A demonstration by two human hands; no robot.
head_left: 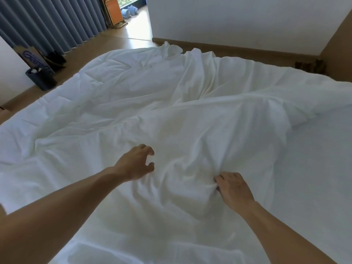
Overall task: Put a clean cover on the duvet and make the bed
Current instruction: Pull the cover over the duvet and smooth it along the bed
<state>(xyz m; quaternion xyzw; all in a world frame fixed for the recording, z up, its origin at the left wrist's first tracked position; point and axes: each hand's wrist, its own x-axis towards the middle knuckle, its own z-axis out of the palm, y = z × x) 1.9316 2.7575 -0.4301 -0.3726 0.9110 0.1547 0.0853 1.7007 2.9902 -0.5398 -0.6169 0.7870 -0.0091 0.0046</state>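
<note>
Duvet cover [190, 115] lying rumpled across the bed [320, 168]

We are stretching both bare arms forward over it. Our right grip [234, 189] is clenching a fold of the white fabric; our left grip [137, 164], near it, is spreading clawed fingers, grasping nothing.

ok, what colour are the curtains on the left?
Plain grey-blue curtains, vertically pleated; head view, upper left.

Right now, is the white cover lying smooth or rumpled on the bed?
Rumpled: the white cover is spread across the bed but creased throughout, bunched in the right hand.
</note>
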